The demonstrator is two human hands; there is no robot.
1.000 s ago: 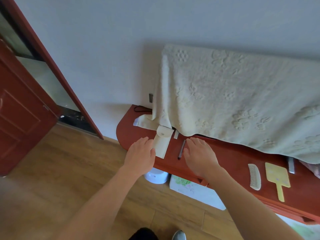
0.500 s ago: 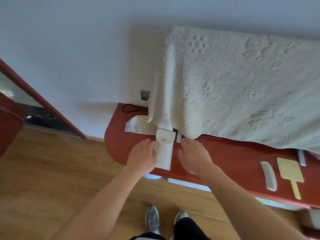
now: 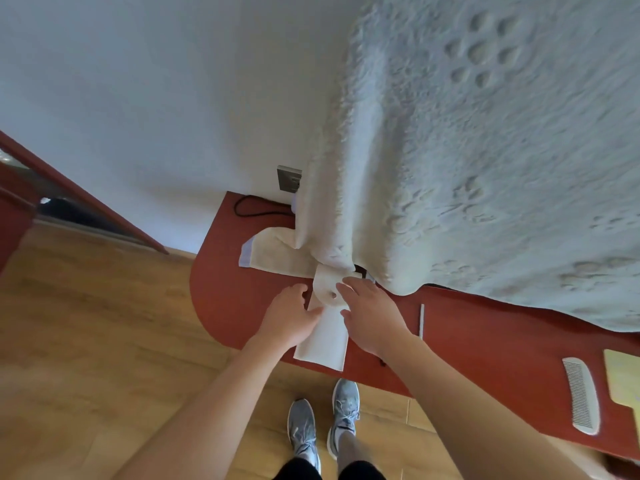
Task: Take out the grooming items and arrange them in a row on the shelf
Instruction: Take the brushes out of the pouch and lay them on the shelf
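Note:
A cream fabric pouch (image 3: 327,341) with a snap flap lies on the red shelf (image 3: 235,306), its lower end hanging over the front edge. My left hand (image 3: 291,317) holds the pouch's left edge with the thumb on top. My right hand (image 3: 372,313) rests its fingers on the flap, just right of the snap. A white comb (image 3: 581,396) and a yellow hand mirror (image 3: 623,379) lie side by side at the shelf's right end. A thin white stick (image 3: 421,322) lies right of my right hand.
A thick cream blanket (image 3: 485,168) hangs over the back of the shelf and covers the pouch's top. A wall socket (image 3: 289,179) and a black cable (image 3: 249,206) sit at the back left. Wooden floor and my shoes (image 3: 341,410) are below.
Both hands have closed in from beside the pouch onto it. The view has moved closer and tilted down. The dark pen-like item beside the pouch is now under my right hand.

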